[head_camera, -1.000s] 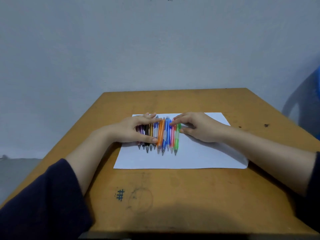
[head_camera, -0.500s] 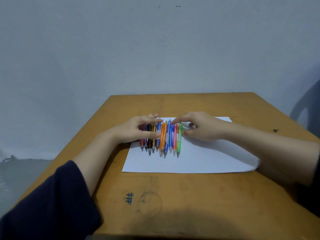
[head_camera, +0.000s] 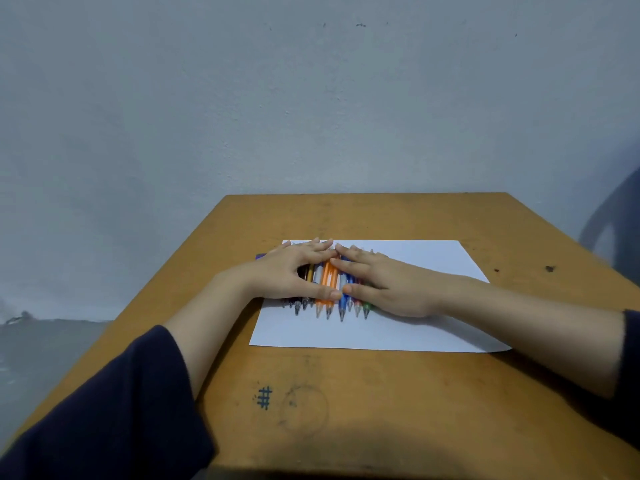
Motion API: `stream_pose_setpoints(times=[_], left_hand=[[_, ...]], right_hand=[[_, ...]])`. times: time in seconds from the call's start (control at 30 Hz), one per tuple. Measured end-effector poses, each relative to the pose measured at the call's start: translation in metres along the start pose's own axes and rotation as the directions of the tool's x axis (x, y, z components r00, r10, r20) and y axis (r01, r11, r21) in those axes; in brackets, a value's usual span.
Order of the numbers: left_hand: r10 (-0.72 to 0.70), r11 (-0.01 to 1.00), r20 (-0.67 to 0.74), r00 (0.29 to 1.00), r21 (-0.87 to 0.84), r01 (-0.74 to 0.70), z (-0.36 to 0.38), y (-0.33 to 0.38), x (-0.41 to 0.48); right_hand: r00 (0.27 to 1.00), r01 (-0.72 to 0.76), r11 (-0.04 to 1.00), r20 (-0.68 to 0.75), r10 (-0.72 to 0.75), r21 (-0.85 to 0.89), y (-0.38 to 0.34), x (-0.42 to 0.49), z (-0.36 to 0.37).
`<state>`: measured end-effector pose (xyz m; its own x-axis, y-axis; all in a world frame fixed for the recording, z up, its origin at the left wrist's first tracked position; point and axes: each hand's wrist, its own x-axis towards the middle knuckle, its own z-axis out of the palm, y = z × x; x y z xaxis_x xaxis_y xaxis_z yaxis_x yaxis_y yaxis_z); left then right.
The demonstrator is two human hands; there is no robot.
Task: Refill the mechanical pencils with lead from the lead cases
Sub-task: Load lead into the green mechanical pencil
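Observation:
Several coloured mechanical pencils [head_camera: 327, 284] lie side by side on a white sheet of paper [head_camera: 398, 327], tips pointing toward me. My left hand [head_camera: 291, 271] lies flat over the left half of the row, thumb along the near side. My right hand [head_camera: 377, 282] lies flat over the right half, covering the blue, red and green pencils. The fingertips of both hands meet at the far end of the row. A small purple object [head_camera: 260, 256] peeks out beyond my left hand; I cannot tell if it is a lead case.
The wooden table [head_camera: 381, 410] carries a blue hash mark [head_camera: 265, 397] and a faint pencilled circle near its front. A grey wall stands just behind the table's far edge. A floor drops away on the left.
Both hands have come down flat onto the pencils and closed in toward each other, fingertips now touching. The right hand has moved left over the green and red pencils. The view has tilted.

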<state>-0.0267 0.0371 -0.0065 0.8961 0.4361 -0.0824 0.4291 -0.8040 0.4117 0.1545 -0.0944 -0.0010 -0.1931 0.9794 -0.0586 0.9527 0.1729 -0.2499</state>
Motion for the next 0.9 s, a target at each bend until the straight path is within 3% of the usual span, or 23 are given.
stream_pose_setpoints(times=[0.13, 0.2, 0.27, 0.3, 0.4, 0.47, 0.63, 0.8, 0.9], left_hand=[[-0.005, 0.979, -0.047, 0.999, -0.204, -0.005, -0.006, -0.003, -0.001], [-0.058, 0.921, -0.188, 0.98, -0.389, -0.02, -0.011, -0.006, -0.003], [-0.201, 0.82, -0.345, 0.917, -0.571, -0.035, -0.015, -0.014, -0.005], [-0.268, 0.813, -0.411, 0.871, -0.582, -0.025, -0.016, -0.022, -0.005], [-0.297, 0.95, -0.557, 0.776, -0.251, 0.183, -0.021, -0.058, -0.005], [-0.319, 0.947, -0.55, 0.772, -0.145, 0.288, -0.023, -0.08, -0.005], [-0.425, 0.884, -0.451, 0.785, -0.021, 0.467, -0.019, -0.1, -0.007], [-0.447, 0.863, -0.414, 0.793, 0.033, 0.504, -0.019, -0.098, -0.006], [-0.447, 0.861, -0.404, 0.798, 0.045, 0.506, -0.019, -0.1, -0.005]], right_hand=[[0.999, -0.022, 1.0, -0.028, 0.022, 0.016, -0.004, -0.003, 0.003], [0.998, -0.025, 0.995, -0.058, 0.031, 0.097, -0.009, 0.0, -0.004], [0.994, -0.013, 0.988, -0.101, 0.029, 0.153, -0.017, 0.007, -0.016], [0.993, -0.004, 0.988, -0.12, 0.023, 0.155, -0.022, 0.011, -0.022], [0.992, 0.016, 0.988, -0.124, 0.003, 0.154, -0.038, 0.028, -0.035], [0.996, 0.02, 0.987, -0.086, -0.006, 0.157, -0.048, 0.042, -0.038], [1.0, 0.009, 0.99, -0.008, -0.008, 0.141, -0.062, 0.076, -0.031], [0.998, -0.021, 0.997, 0.059, 0.016, 0.08, -0.064, 0.098, -0.023], [0.999, -0.042, 0.995, 0.025, 0.04, 0.094, -0.063, 0.105, -0.022]])
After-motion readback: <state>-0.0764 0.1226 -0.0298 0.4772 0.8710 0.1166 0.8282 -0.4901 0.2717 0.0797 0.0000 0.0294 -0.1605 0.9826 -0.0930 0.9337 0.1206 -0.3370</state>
